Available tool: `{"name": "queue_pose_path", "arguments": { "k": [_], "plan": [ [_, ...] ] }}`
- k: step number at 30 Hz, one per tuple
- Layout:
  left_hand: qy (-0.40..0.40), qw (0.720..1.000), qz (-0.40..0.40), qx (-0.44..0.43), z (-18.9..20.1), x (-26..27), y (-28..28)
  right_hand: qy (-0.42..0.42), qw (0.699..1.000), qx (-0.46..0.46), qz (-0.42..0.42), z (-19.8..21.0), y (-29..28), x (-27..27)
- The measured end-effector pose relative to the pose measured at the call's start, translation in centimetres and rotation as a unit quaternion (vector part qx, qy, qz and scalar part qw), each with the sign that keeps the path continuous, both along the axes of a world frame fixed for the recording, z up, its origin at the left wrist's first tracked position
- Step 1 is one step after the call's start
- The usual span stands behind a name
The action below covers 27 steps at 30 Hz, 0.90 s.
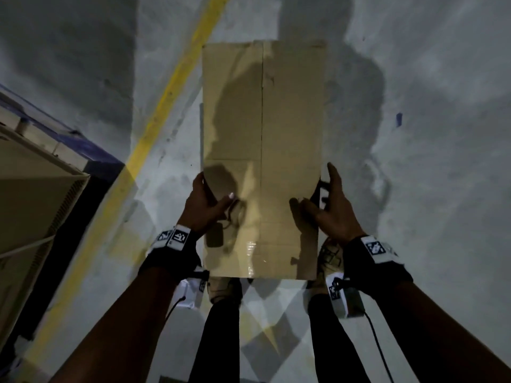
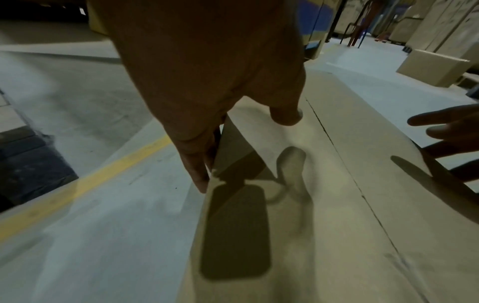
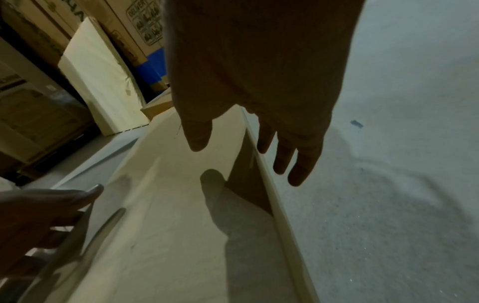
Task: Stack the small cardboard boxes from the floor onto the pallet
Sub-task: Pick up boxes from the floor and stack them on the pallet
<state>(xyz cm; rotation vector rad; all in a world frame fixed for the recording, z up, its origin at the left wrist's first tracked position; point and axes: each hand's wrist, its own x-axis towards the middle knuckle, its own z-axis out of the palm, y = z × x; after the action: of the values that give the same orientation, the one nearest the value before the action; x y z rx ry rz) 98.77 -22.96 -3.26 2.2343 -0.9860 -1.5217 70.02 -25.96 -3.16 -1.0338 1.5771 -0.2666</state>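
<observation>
cardboard box point(image 1: 262, 158) is held level above the floor point(image 1: 414, 134), left hand point(image 1: 206, 207) clasping its left edge, right hand point(image 1: 329, 208) with fingers straight against its right edge; pressure should be kept even while it is carried to the pallet point(image 1: 83, 153), left of the left hand.

The cardboard box point(image 1: 262, 158) is long and narrow, plain brown, with a closed top. A seam runs down the middle of its top face along the whole length, and a strip of clear tape shines near the end closest to the person. Its long side points away from the person. It is above the grey concrete floor point(image 1: 414, 134); whether it touches the floor I cannot tell. A yellow line point(image 1: 154, 114) on the floor passes at its left side. Shadows fall over the top face.
</observation>
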Motion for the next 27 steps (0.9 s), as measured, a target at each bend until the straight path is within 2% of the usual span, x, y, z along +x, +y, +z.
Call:
{"name": "queue_pose_path", "arguments": {
  "k": [4,7,10,12,16,21,27],
  "plan": [
    [0.021,0.999,0.042,-0.021,-0.8,-0.6,-2.2,-0.029,0.999,-0.016,-0.018,-1.0,-1.7,1.3],
    [0.016,0.997,0.050,-0.048,0.0,-1.3,-3.3,-0.030,0.999,-0.016,-0.031,-0.9,-2.4,2.9],
    [-0.021,0.997,0.030,-0.074,1.3,-2.0,-3.4,-0.033,0.998,-0.005,-0.054,1.1,-2.0,2.8],
    [-0.040,0.996,0.020,-0.072,3.0,-2.3,-3.3,-0.026,0.998,-0.009,-0.051,3.8,-1.5,2.0],
    [-0.034,0.993,0.003,-0.109,8.7,-3.1,-3.6,0.009,0.997,-0.047,-0.068,11.1,-0.3,0.7],
    [0.008,0.988,-0.008,-0.154,20.1,-4.8,-3.0,0.088,0.985,-0.113,-0.093,23.8,1.6,-0.1],
    [0.034,0.969,-0.046,-0.240,35.7,-4.3,-0.8,0.109,0.969,-0.163,-0.150,41.4,5.2,1.0]
  ]
}}
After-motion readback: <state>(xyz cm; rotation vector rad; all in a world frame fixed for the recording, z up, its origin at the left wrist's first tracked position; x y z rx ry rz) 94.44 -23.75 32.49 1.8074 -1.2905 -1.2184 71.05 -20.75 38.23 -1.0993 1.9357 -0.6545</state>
